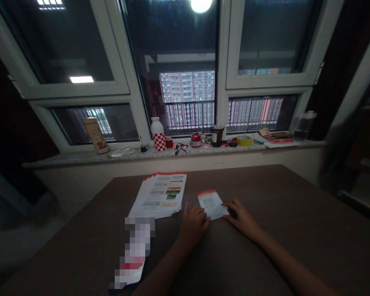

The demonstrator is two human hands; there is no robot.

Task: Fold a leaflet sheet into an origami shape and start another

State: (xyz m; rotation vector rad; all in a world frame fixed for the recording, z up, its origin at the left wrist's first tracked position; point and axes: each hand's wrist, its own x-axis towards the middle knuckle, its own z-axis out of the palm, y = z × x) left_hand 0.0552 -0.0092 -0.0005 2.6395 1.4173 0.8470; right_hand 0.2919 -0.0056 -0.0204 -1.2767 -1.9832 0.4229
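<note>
A small folded sheet of paper (210, 203) with an orange band along its far edge lies on the dark brown table. A printed grey square shows on its face, and a crease runs across its near part. My left hand (195, 222) has its fingers curled at the sheet's lower left edge, with the index finger raised. At the right edge, my right hand (242, 220) pinches the paper between thumb and fingers. Left of my hands rests a fanned stack of printed sheets (160, 195) with orange top edges.
A pixelated phone-like object (135, 255) lies left of my left forearm. Along the windowsill (126, 155) stand a checkered white bottle (158, 133), a tan tumbler (95, 135), a red can (196, 140), a dark cup (216, 136), yellow tape (244, 141) and a clear jug (304, 125).
</note>
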